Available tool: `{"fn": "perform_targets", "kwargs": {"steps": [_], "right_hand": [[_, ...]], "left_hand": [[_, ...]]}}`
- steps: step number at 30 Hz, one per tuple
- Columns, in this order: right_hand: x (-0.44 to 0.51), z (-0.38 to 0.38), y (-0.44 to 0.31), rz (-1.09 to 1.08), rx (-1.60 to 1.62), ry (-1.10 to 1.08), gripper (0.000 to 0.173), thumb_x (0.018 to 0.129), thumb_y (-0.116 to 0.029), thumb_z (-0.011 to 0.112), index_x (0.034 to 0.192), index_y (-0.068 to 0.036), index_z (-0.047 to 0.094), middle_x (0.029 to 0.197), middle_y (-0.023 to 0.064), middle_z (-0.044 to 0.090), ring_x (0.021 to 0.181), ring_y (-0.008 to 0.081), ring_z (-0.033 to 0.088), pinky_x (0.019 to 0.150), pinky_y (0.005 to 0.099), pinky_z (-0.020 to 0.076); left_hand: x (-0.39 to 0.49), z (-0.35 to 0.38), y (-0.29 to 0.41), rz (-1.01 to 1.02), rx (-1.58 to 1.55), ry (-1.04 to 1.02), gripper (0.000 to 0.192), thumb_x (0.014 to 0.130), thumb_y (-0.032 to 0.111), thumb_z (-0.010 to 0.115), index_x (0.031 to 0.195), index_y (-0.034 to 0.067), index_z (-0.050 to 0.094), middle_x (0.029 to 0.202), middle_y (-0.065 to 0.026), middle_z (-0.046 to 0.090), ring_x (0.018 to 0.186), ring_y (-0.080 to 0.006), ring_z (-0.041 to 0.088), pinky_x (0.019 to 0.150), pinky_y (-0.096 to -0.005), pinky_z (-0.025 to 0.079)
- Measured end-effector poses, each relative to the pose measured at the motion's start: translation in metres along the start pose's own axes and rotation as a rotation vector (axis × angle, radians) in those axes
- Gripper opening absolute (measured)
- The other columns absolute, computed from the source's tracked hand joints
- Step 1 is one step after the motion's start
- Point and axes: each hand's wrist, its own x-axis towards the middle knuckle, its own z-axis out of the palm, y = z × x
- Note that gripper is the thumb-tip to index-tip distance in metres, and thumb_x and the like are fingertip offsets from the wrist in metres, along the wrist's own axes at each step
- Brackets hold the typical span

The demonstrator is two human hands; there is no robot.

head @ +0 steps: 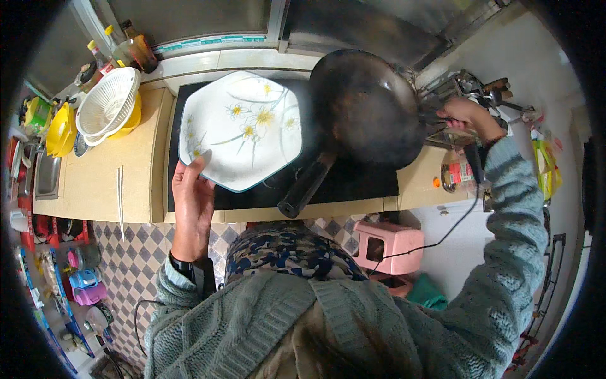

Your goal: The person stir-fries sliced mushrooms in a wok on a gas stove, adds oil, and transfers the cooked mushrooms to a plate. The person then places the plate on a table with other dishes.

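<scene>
My left hand (194,201) grips the near left edge of a white plate (241,130) with yellow flowers and a dark rim, thumb on top. No food shows on the plate. It is over the left part of a black cooktop (360,187). To its right is a dark wok (369,109), blurred by steam, with a long black handle (307,184) pointing towards my body. My right hand (461,116) is at the wok's right side, closed around something dark there, perhaps a side handle or a utensil; I cannot tell which.
On the left counter stand a white strainer basket (109,106), yellow bowls (61,130) and a pair of white chopsticks (120,199) jutting over the edge. Bottles (139,47) stand behind. A jar (457,173) and a utensil rack (466,85) are at the right; a pink stool (390,246) is below.
</scene>
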Motion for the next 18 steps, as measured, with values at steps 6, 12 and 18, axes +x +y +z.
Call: {"fn": "perform_targets", "kwargs": {"steps": [6,12,18], "right_hand": [[-0.002,0.022,-0.058,-0.717,-0.493,0.738,0.016,0.075,-0.014,0.055,0.076,-0.001,0.064,0.070,0.0144,0.064,0.056,0.0262,0.061,0.051,0.0393,0.0483],[-0.116,0.122,-0.048,-0.743,-0.646,0.936,0.014,0.074,-0.005,0.056,0.086,-0.001,0.061,0.071,0.0157,0.062,0.069,0.0285,0.065,0.060,0.0375,0.0529],[-0.195,0.127,-0.045,-0.574,-0.701,0.713,0.026,0.072,-0.005,0.056,0.097,0.000,0.059,0.077,0.0158,0.062,0.069,0.0287,0.064,0.058,0.0369,0.0514]], "left_hand": [[-0.015,0.000,0.001,0.042,0.015,0.059,0.025,0.085,0.009,0.058,0.110,0.004,0.055,0.098,-0.0058,0.063,0.085,-0.0114,0.063,0.076,-0.0261,0.054],[-0.002,-0.004,0.001,0.019,0.010,0.070,0.022,0.085,0.009,0.060,0.105,0.004,0.056,0.093,-0.0060,0.064,0.078,-0.0117,0.064,0.069,-0.0234,0.056],[0.013,-0.002,0.000,-0.063,0.039,0.049,0.021,0.086,0.008,0.059,0.106,0.003,0.055,0.097,-0.0078,0.064,0.086,-0.0150,0.064,0.076,-0.0271,0.056]]}}
